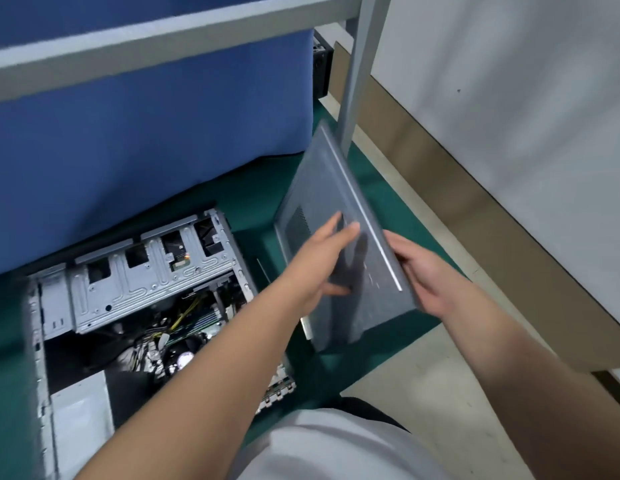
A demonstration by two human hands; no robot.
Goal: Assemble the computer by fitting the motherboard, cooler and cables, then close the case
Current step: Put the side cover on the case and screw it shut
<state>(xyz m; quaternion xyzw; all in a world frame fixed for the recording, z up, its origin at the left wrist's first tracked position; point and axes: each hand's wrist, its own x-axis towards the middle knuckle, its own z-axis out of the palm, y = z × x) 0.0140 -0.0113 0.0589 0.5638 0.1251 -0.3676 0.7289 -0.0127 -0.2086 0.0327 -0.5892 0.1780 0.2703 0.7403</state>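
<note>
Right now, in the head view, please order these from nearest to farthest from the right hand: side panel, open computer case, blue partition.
1. side panel: gripped by the right hand.
2. open computer case: lower left, on the mat.
3. blue partition: behind the case, far left.

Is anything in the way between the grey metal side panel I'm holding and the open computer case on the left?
Nothing visible blocks it. The grey metal side panel is held tilted by both hands, left hand and right hand, right of the open computer case. Only the left forearm crosses that gap.
</note>
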